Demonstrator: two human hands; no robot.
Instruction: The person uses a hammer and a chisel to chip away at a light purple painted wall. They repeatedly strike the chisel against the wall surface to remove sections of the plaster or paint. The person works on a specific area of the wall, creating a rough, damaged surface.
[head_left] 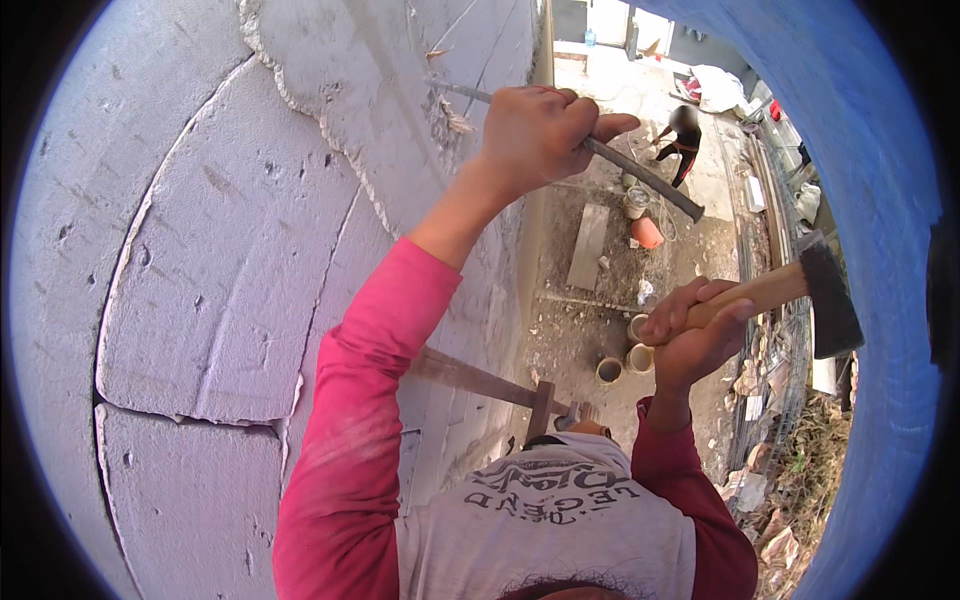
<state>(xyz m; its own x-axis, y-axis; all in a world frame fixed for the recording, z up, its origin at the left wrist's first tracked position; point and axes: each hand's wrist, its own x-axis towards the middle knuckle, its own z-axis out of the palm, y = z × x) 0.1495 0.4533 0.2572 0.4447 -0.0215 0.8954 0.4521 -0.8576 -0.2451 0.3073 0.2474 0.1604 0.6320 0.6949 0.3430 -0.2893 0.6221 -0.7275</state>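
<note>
Left and right hands grip a slim dark rod, perhaps a chisel, and a wooden-handled hammer.

The dirt-strewn ground below bears a flat board, an orange container and several round buckets.

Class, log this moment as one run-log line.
left hand: grips chisel, pointed toward wall | right hand: holds hammer by wooden handle | hammer head: apart from chisel
</note>
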